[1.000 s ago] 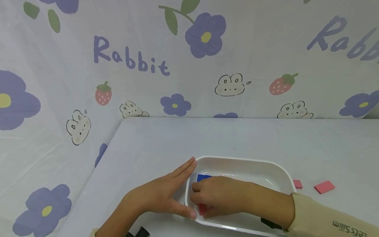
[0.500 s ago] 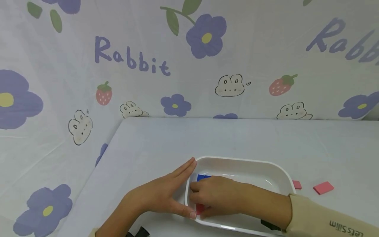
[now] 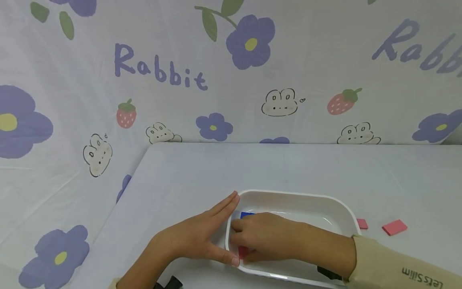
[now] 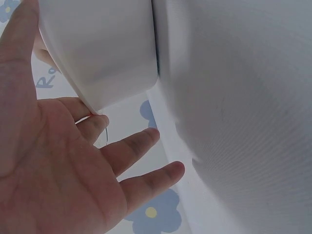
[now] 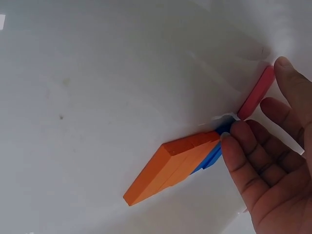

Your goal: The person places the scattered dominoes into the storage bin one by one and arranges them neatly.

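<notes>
A white tray (image 3: 306,195) stands on the table. My left hand (image 3: 196,237) lies spread against its left end, thumb and fingertips touching the rim, as the left wrist view also shows. Inside the tray, my right hand (image 3: 265,237) holds a flat pink block (image 5: 256,92) between thumb and fingers, close to the left wall. Its other fingertips rest by a row of flat blocks standing on edge, orange ones (image 5: 170,165) and blue ones (image 5: 212,156). From the head, the right hand hides most of this row.
Two flat pink blocks lie on the table right of the tray, one by its wall (image 3: 362,223) and another farther out (image 3: 395,227). A patterned curtain (image 3: 306,60) hangs behind and to the left. Black wrist straps show at both wrists.
My right hand has shifted slightly left with the pink block, nearer the tray's left wall, covering a little more of the blue blocks. My left hand and the tray have stayed put.
</notes>
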Demonstrator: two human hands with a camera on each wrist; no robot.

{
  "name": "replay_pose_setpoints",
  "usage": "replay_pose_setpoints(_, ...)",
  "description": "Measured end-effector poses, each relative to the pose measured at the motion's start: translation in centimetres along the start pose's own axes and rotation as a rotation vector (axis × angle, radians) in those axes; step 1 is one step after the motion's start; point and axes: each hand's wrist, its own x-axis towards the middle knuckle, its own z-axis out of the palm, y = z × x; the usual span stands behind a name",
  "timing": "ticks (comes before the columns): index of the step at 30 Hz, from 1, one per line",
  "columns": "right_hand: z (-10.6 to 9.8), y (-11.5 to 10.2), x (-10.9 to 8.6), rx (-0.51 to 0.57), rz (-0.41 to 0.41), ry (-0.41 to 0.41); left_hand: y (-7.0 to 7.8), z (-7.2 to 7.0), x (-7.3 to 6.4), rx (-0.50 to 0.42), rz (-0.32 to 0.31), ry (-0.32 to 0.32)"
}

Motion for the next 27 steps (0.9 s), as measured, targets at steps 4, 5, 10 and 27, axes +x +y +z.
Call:
replay_pose_setpoints(4,-0.3,0.1,0.0,0.006,0.009,-0.009,0.0,-0.2,0.1,-0.002,0.001,-0.004)
replay_pose_setpoints(5,-0.4,0.2,0.0,0.012,0.012,-0.012,0.0,-0.3,0.1,-0.002,0.000,-0.005)
replay_pose_setpoints(10,-1.1,0.5,-0.1,0.019,0.028,-0.014,0.0,-0.5,0.2,0.001,-0.006,-0.010)
replay_pose_setpoints(27,-2.9,0.9,-0.9,0.144,0.146,-0.244,0.2,-1.5,0.5,-0.038,-0.052,-0.038)
